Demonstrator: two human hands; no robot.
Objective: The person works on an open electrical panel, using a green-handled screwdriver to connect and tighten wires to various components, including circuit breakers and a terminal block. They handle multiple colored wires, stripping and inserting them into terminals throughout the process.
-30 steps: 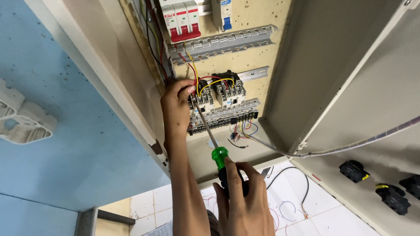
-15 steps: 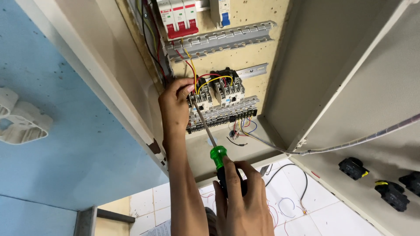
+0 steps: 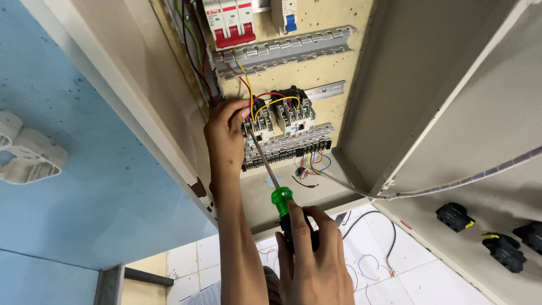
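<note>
My right hand [image 3: 313,254] grips the black and green handle of a long screwdriver [image 3: 280,199], low in the view. Its metal shaft runs up and left to a contactor [image 3: 261,123] mounted on the backplate of an open electrical cabinet. My left hand [image 3: 224,138] reaches up beside that contactor, fingers pinching the red and yellow wires [image 3: 248,93] at its top left. A second contactor [image 3: 294,113] sits just to the right, with a black terminal strip [image 3: 288,151] below both.
Red and white circuit breakers [image 3: 227,20] and a grey slotted wire duct [image 3: 285,49] sit above. The open cabinet door [image 3: 480,124] stands at right with black switch backs [image 3: 454,216] and a wrapped cable. A white bracket [image 3: 25,151] hangs on the blue wall.
The view has shifted a little. Both hands stay on the wires and the screwdriver, with the shaft still at the left contactor.
</note>
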